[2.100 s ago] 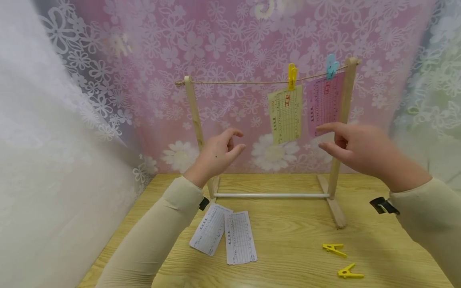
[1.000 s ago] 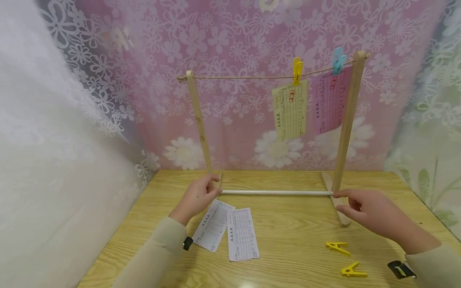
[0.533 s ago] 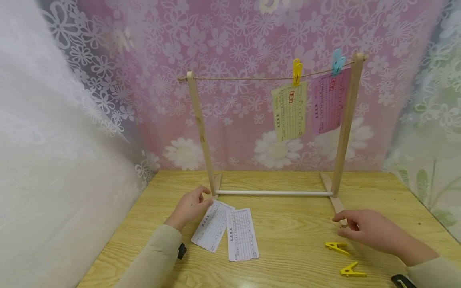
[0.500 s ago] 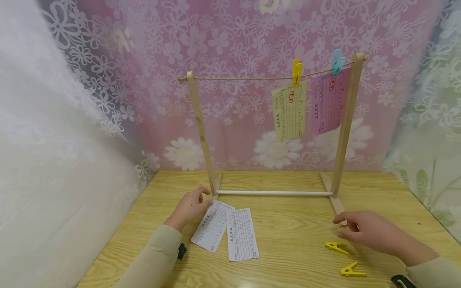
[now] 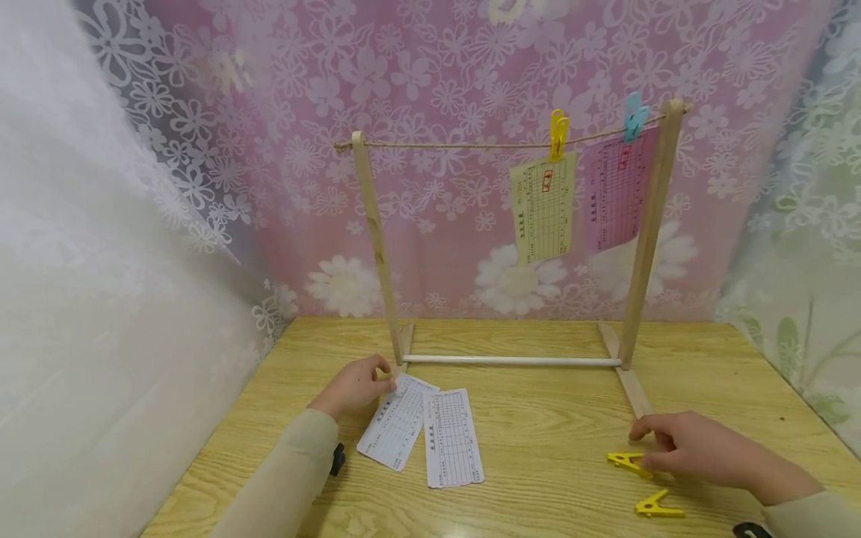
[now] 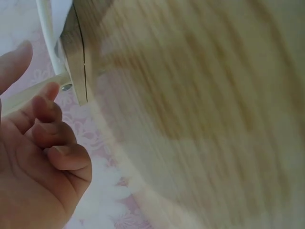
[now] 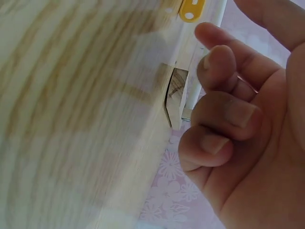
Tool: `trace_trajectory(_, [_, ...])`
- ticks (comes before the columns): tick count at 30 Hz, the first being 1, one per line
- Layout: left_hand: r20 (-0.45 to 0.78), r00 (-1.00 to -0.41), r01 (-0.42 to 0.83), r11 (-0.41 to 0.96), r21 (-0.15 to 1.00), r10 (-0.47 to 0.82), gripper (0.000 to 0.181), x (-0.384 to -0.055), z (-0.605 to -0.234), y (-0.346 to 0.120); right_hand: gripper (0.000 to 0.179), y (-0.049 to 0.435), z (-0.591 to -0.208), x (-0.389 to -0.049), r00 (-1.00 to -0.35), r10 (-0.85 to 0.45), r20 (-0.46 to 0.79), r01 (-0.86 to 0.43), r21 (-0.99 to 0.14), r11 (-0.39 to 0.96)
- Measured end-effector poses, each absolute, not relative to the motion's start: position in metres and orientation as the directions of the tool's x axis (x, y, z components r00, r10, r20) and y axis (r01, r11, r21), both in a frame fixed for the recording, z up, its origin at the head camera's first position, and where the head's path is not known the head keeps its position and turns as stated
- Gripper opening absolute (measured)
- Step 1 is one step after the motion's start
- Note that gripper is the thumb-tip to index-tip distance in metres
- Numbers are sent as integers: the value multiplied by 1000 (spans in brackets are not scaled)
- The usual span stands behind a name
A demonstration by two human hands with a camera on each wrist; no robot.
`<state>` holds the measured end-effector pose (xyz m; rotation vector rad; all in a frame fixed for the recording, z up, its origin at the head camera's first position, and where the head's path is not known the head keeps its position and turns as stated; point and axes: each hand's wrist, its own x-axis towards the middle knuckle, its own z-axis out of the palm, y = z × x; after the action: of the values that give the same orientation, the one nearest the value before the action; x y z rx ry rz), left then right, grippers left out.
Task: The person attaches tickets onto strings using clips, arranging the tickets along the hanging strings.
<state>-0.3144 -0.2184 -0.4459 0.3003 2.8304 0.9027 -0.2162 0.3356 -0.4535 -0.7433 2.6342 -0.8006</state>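
My left hand [image 5: 356,385] hovers at the upper left corner of a white printed slip [image 5: 397,422], thumb and index apart in the left wrist view. A second white slip [image 5: 454,439] lies beside it, overlapping its edge. At the right, my right hand [image 5: 702,452] is over a yellow clothespin [image 5: 627,463], thumb tip right at its end. The right wrist view has that clothespin [image 7: 191,12] beyond my loosely bent fingers, nothing between them. Another yellow clothespin [image 5: 659,505] lies nearer the front.
Behind stands a wooden frame [image 5: 377,239] with a string [image 5: 457,145] and a white bottom rod [image 5: 511,361]. On the string, a yellow clothespin [image 5: 558,136] holds a yellow slip [image 5: 545,213] and a blue one [image 5: 634,118] a pink slip [image 5: 615,198]. Floral cloth hangs behind.
Both hands have come down from in front of the frame, past its base. The left stopped by the white slips; the right moved on toward the front, to the yellow clothespins.
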Motion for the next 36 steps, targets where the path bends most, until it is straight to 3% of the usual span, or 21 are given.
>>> trace_trajectory(8, [-142,-955,146,832,535,259,27,-321,-453,-214,22,335,-459,-214,-809,-575,-123,-397,-606,689])
trace_trajectory(23, [-153,-949,162,841,517,276,25,-319,-452,-206,25,334,-465,-217,-809,-578,-106,-404,-614,679])
trace_trajectory(31, [-132,-943,194,830,522,304,23,-320,-453,-207,54,339,-461,-212,-820,-550,-160,-359,-605,711])
trace_trajectory(36, [-119,-944,199,820,537,307,18,-322,-455,-209,53,342,-463,-212,-810,-567,-147,-379,-608,698])
